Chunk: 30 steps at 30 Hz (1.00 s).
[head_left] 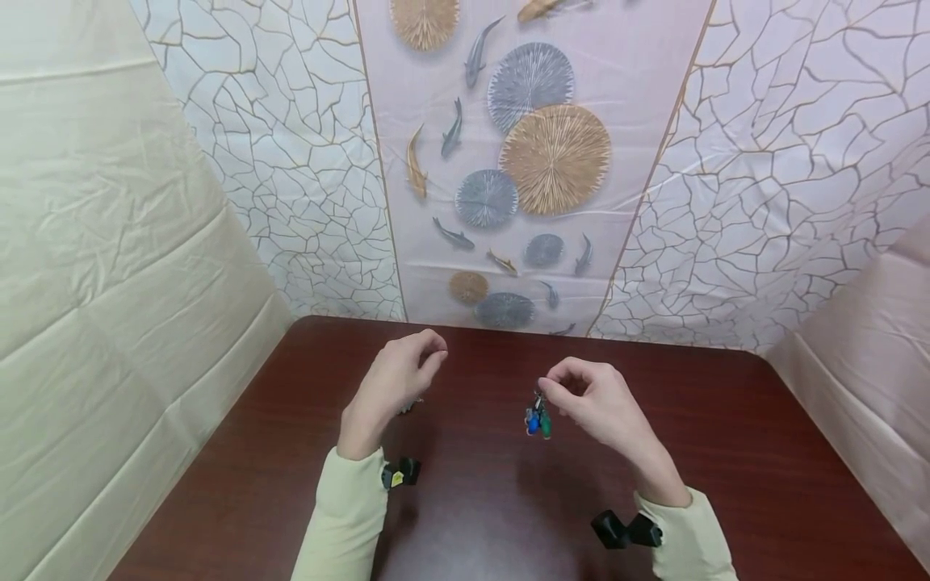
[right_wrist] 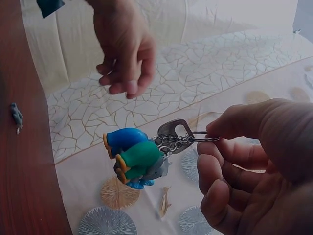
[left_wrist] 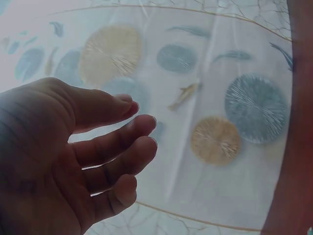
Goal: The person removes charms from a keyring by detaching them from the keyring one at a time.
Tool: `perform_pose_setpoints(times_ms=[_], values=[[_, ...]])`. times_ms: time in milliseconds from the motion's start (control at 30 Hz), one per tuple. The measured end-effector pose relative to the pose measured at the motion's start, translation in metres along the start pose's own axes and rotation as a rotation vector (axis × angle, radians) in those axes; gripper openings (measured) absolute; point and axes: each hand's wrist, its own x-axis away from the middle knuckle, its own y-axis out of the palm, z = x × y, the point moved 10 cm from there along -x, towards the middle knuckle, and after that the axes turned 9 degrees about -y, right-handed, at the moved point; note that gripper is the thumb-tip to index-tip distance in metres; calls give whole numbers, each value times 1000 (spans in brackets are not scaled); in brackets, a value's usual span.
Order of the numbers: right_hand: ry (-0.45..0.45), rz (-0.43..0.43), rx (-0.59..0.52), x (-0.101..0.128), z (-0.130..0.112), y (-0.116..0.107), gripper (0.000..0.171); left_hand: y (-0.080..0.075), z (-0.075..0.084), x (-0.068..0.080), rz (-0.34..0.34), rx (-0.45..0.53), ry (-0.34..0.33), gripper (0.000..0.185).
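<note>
Currently the keyring point(right_wrist: 198, 137) hangs in the air above the dark wooden table point(head_left: 726, 452), its blue and green charms point(right_wrist: 133, 154) and a small metal tag dangling below on short chains. Right hand point(head_left: 603, 407) pinches the ring between thumb and forefinger, other fingers curled loosely beneath. Left hand point(head_left: 395, 379) hovers nearby, holding nothing, fingers relaxed and slightly bent. A small grey fish-like figure point(right_wrist: 17, 116) lies on the table under the left hand.

Judgement: to keep the bunch steady, hold the pinch on the ring itself, not the chains; the charms swing freely.

Room: plenty of bare tabletop in front of and between both hands. Patterned plastic sheeting point(head_left: 523, 161) closes off the back edge, plain sheeting either side; table edges lie well apart from the hands.
</note>
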Motion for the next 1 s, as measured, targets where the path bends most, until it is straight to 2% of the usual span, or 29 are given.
perform_pose_setpoints(times_ms=[167, 300, 533, 833, 1000], values=[[-2, 11, 4, 0, 1, -1, 12, -8, 17, 7, 37, 11, 63, 6], [17, 14, -15, 1, 5, 0, 14, -8, 29, 12, 50, 29, 116, 4], [15, 47, -34, 0, 5, -5, 15, 1, 55, 19, 22, 44, 231, 5], [5, 113, -34, -1, 3, -11, 17, 3, 84, 33, 8, 60, 348, 4], [2, 127, -52, -1, 4, -13, 19, 10, 101, 41, -21, 61, 417, 5]])
